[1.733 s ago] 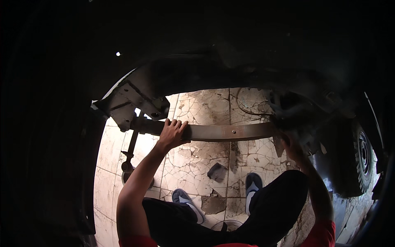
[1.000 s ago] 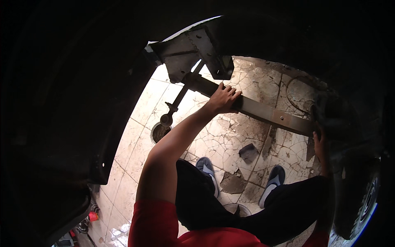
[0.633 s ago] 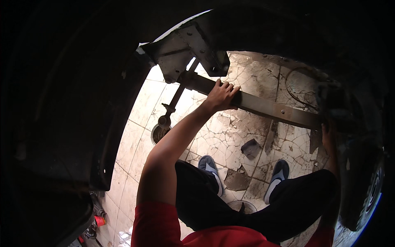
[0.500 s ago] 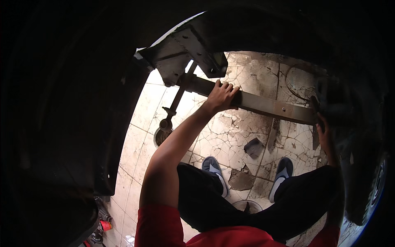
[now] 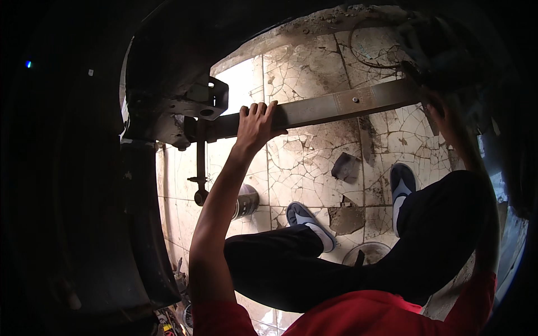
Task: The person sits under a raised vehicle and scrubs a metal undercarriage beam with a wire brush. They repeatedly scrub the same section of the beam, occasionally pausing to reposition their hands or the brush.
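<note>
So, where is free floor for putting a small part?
Cracked tiles lie bare between the metal bar, can, left slipper and dark piece; more show beyond the bar. It is crowded between that slipper and the right slipper: a broken patch and, nearer, a round pan. Beyond the right hand, too dark to judge.

Open room below metal bar, bracket crowding its left end

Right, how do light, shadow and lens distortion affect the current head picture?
Head view: glare bleaches a patch beyond the dark bracket; the right end of the metal bar and the right hand lie in shadow, while the left hand shows clearly; fisheye bending curves edges near the picture's rim.
</note>
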A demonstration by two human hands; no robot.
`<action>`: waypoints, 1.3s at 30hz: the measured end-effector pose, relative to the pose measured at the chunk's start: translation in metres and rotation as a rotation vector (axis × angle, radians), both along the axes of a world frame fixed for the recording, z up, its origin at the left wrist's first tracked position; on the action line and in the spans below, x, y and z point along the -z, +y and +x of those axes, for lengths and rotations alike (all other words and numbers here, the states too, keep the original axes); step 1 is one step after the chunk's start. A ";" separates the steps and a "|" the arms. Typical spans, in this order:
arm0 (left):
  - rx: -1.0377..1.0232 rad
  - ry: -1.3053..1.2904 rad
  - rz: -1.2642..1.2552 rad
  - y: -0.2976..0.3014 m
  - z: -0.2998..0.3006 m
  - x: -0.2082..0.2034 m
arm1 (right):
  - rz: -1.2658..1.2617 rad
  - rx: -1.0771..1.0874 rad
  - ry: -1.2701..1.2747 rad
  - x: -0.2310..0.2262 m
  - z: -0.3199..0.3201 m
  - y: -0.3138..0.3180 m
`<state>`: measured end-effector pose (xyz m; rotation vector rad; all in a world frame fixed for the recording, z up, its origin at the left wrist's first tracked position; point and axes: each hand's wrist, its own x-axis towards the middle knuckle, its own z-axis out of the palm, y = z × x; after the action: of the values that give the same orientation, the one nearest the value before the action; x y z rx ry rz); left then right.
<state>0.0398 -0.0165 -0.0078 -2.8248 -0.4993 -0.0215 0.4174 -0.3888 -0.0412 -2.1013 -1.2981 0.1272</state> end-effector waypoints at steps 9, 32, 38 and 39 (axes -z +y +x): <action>0.035 -0.031 -0.004 0.003 -0.002 0.007 | 0.128 0.025 0.040 0.019 0.007 0.034; -0.006 -0.038 -0.097 -0.004 0.002 0.001 | 0.152 0.015 -0.163 0.002 0.016 0.021; 0.003 -0.087 -0.058 -0.002 -0.008 0.001 | 0.057 -0.057 -0.115 0.001 0.024 -0.013; 0.018 -0.105 -0.047 -0.002 -0.007 0.003 | 0.008 0.045 -0.112 -0.002 0.035 -0.017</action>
<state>0.0328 -0.0184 -0.0104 -2.8851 -0.5030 -0.1644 0.4521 -0.4060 -0.0392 -2.1555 -1.3127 -0.0160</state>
